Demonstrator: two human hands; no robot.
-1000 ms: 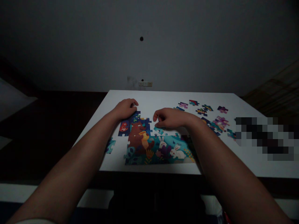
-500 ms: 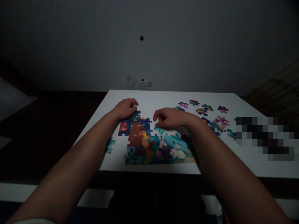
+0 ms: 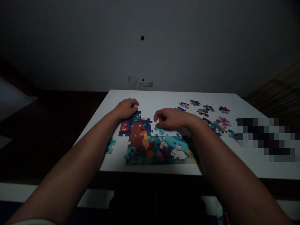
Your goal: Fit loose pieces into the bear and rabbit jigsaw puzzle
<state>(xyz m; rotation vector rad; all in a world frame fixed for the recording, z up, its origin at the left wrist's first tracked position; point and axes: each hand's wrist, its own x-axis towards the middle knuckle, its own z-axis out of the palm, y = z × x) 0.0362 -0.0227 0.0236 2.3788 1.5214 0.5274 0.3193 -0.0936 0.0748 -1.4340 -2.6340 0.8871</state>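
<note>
My right hand point(image 3: 170, 118) is half-curled, thumb at a flat teal jigsaw piece point(image 3: 160, 130) beside the partly assembled, multicoloured animal puzzle point(image 3: 143, 147); grip unconfirmed. My left hand point(image 3: 127, 108), loosely open and empty, rests at the puzzle's far-left edge.

Two hands, one left point(image 3: 127, 108) and one right point(image 3: 169, 118). One surface point(image 3: 114, 164), one part-assembled jigsaw point(image 3: 153, 145) showing one bear point(image 3: 138, 132) and two white rabbits point(image 3: 174, 153). Around that jigsaw: one loose teal piece point(image 3: 112, 146) at nine o'clock, one small teal piece point(image 3: 159, 130) at twelve, six separately countable jigsaw pieces point(image 3: 195, 102) between one and two o'clock. Nearer three, an overlapping, partly hidden cluster point(image 3: 220, 124) defeats counting. Two dark round spots point(image 3: 142, 38) on one wall point(image 3: 93, 47), one three-section socket strip point(image 3: 146, 84).
</note>
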